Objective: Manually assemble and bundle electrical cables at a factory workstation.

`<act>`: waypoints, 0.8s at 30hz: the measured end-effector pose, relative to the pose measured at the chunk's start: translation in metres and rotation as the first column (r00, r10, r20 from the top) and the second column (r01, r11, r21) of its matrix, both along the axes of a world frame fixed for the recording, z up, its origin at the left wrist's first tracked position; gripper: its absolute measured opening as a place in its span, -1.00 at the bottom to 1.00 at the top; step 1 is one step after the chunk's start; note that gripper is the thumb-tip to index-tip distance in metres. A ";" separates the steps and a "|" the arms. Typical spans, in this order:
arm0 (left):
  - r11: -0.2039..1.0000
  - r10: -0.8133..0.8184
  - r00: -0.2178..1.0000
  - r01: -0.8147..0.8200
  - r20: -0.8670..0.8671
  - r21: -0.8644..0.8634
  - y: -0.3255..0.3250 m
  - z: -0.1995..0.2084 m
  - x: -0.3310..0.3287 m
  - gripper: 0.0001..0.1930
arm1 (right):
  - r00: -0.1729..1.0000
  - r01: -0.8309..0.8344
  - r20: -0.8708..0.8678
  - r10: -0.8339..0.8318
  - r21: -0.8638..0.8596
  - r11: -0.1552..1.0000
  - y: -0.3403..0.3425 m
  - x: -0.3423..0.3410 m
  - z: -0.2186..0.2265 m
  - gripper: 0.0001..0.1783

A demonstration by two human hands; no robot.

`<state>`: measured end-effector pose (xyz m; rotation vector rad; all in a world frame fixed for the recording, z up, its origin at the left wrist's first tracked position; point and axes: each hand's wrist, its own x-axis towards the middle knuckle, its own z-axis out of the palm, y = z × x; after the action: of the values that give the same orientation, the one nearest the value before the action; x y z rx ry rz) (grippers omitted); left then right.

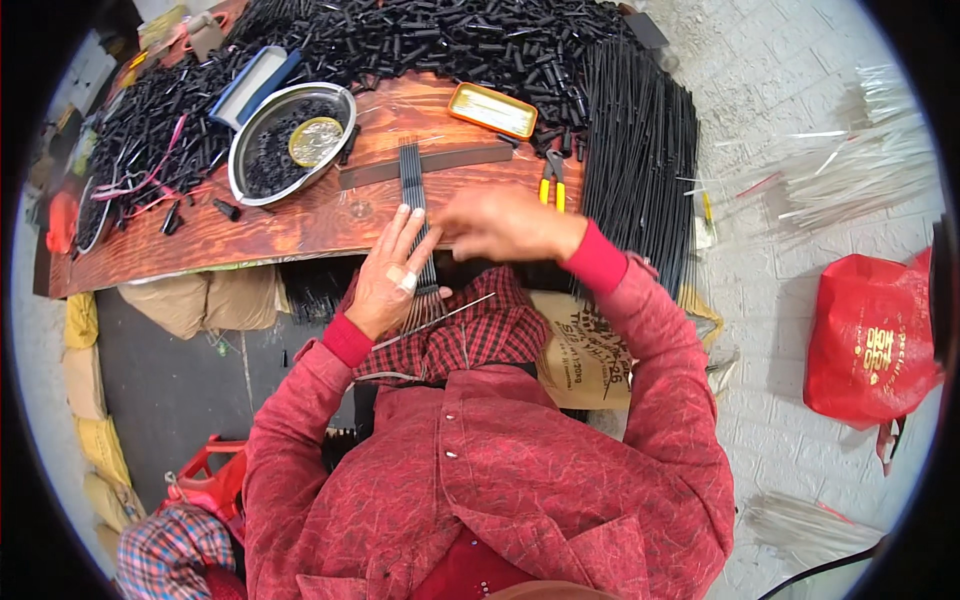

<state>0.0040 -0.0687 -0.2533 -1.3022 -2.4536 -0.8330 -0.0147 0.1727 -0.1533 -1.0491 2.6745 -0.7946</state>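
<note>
My left hand (388,277), with a light patch of tape on it, lies with fingers stretched out along a flat row of thin dark rods (411,175). The rods cross a dark bar (468,159) on the wooden table (310,228) and reach past its near edge toward my lap. Just right of them, my right hand (505,222) hovers near the table edge; its fingers are blurred, and whether they hold anything is unclear. A thin pale stick (440,320) rests across the checked cloth (490,335) on my lap.
Pliers with yellow handles (553,182) lie right of the bar, beside long black rods (640,160). A yellow tray (493,110) and metal basin (245,160) stand farther back, before heaped black tubes (450,40). A red bag (870,340) is on the floor at right.
</note>
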 end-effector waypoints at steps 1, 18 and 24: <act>1.000 0.010 1.000 -0.010 0.003 -0.022 0.000 0.002 0.000 -0.11 | 0.993 0.098 -0.076 -0.093 0.058 0.994 0.011 -0.020 -0.002 -0.64; 0.997 0.028 0.993 -0.020 0.117 -0.068 -0.001 0.003 -0.002 -0.08 | 0.650 0.722 -0.436 -0.623 0.097 0.685 0.066 -0.163 -0.070 -0.69; 0.999 0.023 0.993 -0.019 0.119 -0.038 -0.001 0.000 -0.003 -0.09 | 0.624 0.761 -0.314 -0.715 0.039 0.647 0.073 -0.161 -0.069 -0.73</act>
<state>0.0008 -0.0696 -0.2535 -1.2712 -2.5812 -0.8890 -0.1752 0.2454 -0.2224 0.0818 3.3620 -0.5083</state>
